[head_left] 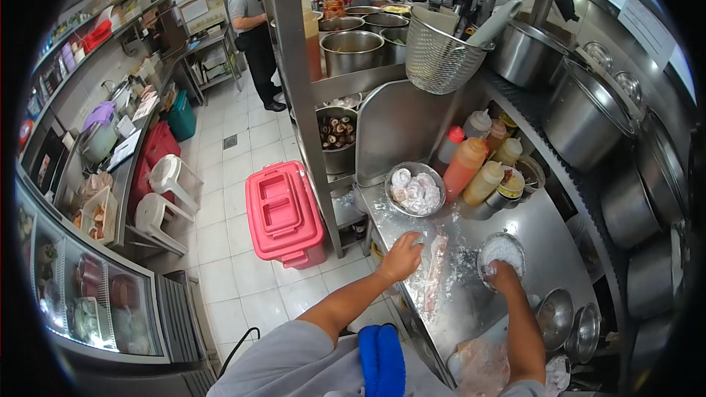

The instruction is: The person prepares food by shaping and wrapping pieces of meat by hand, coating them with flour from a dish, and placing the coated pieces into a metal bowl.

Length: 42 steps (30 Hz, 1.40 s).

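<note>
My right hand [502,275] reaches into a metal bowl [519,244] of white powder that looks like flour. Its fingers are lowered at the near side and mostly hidden, so their grip does not show. Over the counter's left edge is my left hand [401,256], with bent fingers somewhat apart and nothing visible in them. Between the hands a long, pale, powder-dusted strip of meat-like food [435,273] lies on the steel counter [471,309]. Farther back, another metal bowl [415,189] holds several rolled, white-coated pieces.
Squeeze bottles [465,169] stand behind the bowls. Empty-looking metal bowls [555,315] and a plastic bag of food [479,364] are at the near right. A shelf with pots [588,106] overhangs the right side. A red lidded bin [285,213] stands on the floor. Two people work farther away.
</note>
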### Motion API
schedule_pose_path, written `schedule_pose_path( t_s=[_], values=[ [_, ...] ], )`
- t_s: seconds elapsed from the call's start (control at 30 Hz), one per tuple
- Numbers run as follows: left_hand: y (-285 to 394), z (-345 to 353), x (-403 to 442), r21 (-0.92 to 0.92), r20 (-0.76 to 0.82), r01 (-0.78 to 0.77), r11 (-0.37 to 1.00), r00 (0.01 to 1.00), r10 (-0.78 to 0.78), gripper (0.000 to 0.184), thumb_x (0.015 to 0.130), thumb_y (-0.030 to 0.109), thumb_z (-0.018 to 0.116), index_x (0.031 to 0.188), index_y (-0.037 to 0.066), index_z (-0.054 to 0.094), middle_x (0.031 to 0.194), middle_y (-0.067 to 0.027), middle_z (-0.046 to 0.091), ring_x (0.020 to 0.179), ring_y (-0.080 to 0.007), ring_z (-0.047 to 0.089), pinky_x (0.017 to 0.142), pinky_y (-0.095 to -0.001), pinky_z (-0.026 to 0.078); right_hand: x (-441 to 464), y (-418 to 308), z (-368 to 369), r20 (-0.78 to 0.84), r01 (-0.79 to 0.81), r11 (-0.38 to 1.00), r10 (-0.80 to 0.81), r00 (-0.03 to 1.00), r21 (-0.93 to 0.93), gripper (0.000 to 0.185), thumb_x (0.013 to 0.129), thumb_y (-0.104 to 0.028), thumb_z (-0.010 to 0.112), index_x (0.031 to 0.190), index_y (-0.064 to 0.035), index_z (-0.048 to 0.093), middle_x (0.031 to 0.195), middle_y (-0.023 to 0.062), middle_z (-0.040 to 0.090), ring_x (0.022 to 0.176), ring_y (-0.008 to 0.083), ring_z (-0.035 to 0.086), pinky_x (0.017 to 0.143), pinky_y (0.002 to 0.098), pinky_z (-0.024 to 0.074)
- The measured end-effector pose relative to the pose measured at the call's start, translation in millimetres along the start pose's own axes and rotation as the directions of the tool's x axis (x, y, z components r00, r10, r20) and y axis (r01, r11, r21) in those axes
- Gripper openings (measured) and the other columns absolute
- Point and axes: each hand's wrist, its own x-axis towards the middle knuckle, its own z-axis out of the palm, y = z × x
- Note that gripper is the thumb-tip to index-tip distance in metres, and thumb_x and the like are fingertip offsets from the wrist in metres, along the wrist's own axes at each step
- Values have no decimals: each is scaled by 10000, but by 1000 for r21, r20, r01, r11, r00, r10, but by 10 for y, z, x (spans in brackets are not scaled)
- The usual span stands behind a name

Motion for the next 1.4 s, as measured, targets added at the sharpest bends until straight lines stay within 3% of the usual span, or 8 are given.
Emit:
schedule_pose_path(
  t_s=[0.1, 0.23, 0.37, 0.53, 0.77, 1.0, 1.17, 1.4],
  values=[
    [-163, -220, -106, 28, 6, -7, 1000, 1000, 6, 293, 751, 55, 640, 1043, 28, 631, 1262, -186, 493, 1219, -373, 446, 1018, -423, 404, 54, -102, 281, -20, -34, 999, 35, 999, 18, 419, 738, -157, 748, 1129, -95, 612, 1137, 180, 615, 1030, 337, 607, 921, 381, 485],
    [-385, 206, -45, 16, -46, -91, 996, 995, 91, 269, 758, 39, 623, 1027, 16, 623, 1219, -218, 520, 1192, -399, 464, 1014, -471, 392, 429, 786, 381, -452, 175, 976, -214, 866, -125, 443, 722, -77, 746, 1139, -35, 603, 1134, 209, 611, 1068, 365, 580, 936, 419, 467],
    [-82, -179, 88, -217, -101, -58, 974, 994, 37, 333, 743, -51, 609, 1064, 37, 610, 1145, -174, 567, 1106, -389, 503, 968, -450, 404, -145, -445, -311, -496, 410, 888, -266, 827, 208, 299, 794, -65, 651, 1083, -34, 581, 1026, 167, 638, 959, 353, 607, 841, 383, 475],
    [330, -463, -2, -263, 45, -45, 964, 997, 59, 333, 790, -8, 651, 1116, 51, 611, 1155, -144, 569, 1081, -318, 537, 912, -373, 448, -299, -1021, -52, -330, 339, 839, -205, 922, 426, 276, 814, -65, 653, 1064, -43, 540, 953, 165, 642, 856, 351, 631, 748, 378, 496],
    [391, -372, -113, -301, 138, -52, 952, 986, 97, 296, 793, 54, 714, 1077, 38, 635, 1146, -128, 573, 976, -296, 579, 828, -358, 492, -205, -1124, 538, -197, 425, 754, -379, 904, 500, 280, 779, -45, 649, 1038, -55, 545, 947, 175, 618, 840, 371, 612, 727, 416, 484],
    [341, -199, -175, -292, 179, -134, 947, 965, 192, 220, 784, 50, 705, 1002, 39, 672, 1041, -86, 598, 935, -269, 587, 795, -351, 510, -453, -1170, 583, -359, 439, 855, -332, 873, 276, 276, 768, -98, 686, 1028, -78, 594, 978, 137, 570, 871, 359, 595, 778, 429, 498],
    [454, -253, -159, -307, 149, -138, 942, 970, 191, 246, 776, -2, 694, 1020, 26, 669, 1036, -102, 607, 914, -285, 590, 792, -355, 497, -826, -1054, 639, -304, 678, 732, -633, 711, 62, 342, 699, -118, 732, 1017, -108, 606, 964, 99, 566, 899, 285, 592, 769, 387, 512],
    [464, -193, -180, -304, 174, -176, 936, 956, 236, 268, 771, -18, 651, 1034, 35, 654, 1034, -88, 585, 914, -276, 576, 779, -352, 505, -989, -1082, 829, -240, 678, 734, -665, 708, -36, 400, 679, -108, 728, 1049, -63, 580, 965, 93, 543, 872, 251, 574, 717, 343, 518]
  ],
)
